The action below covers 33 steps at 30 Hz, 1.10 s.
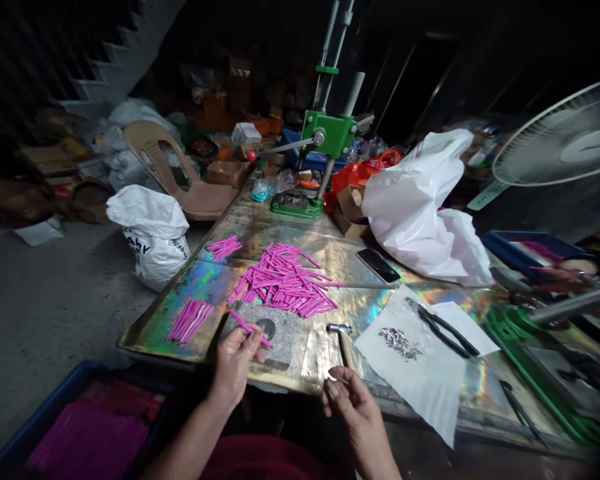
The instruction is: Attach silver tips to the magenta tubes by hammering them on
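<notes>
In the head view my left hand [241,357] pinches a thin pink stick [247,325] over a grey stone block [283,327] with a dark round spot. My right hand [349,398] is closed at the front edge of the table, thumb against fingertips; a small pale glint shows there, too small to name. Just beyond it lies a hammer [347,343] with a wooden handle. A heap of pink sticks [285,280] spreads behind the block, with a neat bundle [190,321] to the left. On white paper [410,380] at right rest small silver metal pieces [400,343] and black-handled pliers [443,328].
A green hand press [327,133] stands at the back of the table [155,327]. Nearby are a phone [379,265], a large white plastic bag [420,207] and tweezers [521,411]. A blue crate [25,427] with pink contents sits low at left; a fan [560,140] is at right.
</notes>
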Tool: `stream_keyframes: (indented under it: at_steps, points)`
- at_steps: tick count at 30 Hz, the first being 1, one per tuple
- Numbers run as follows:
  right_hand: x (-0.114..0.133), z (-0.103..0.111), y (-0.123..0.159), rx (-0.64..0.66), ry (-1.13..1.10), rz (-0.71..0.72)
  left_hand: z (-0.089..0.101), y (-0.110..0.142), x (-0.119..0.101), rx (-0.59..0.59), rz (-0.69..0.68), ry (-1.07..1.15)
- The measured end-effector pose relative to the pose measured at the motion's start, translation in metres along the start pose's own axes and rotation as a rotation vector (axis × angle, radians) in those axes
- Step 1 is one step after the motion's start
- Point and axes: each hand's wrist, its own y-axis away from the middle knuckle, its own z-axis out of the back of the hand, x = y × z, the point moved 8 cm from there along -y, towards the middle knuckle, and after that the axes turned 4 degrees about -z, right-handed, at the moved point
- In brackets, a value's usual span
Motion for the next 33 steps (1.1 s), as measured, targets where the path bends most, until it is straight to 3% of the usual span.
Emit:
stream_keyframes:
  at_steps: [3, 7, 13, 22, 25, 33]
  points:
    - [-0.007, 0.008, -0.001, -0.018, 0.020, -0.003, 0.013, -0.015, -0.015, -0.043, -0.143, -0.118]
    - [-0.014, 0.012, -0.002, -0.038, 0.000, 0.024, 0.015, -0.026, -0.022, -0.042, -0.259, -0.225]
    - [-0.011, 0.012, 0.000, -0.084, -0.018, 0.030, 0.011, -0.027, -0.025, -0.016, -0.331, -0.318]
    - [-0.010, 0.017, 0.000, -0.042, 0.089, -0.011, 0.009, -0.025, -0.028, -0.014, -0.381, -0.359]
    - [-0.001, 0.027, -0.004, -0.052, 0.176, 0.010, 0.009, -0.024, -0.029, -0.012, -0.392, -0.375]
    - [0.028, 0.070, -0.011, -0.243, 0.432, 0.119, 0.011, -0.024, -0.023, 0.010, -0.445, -0.485]
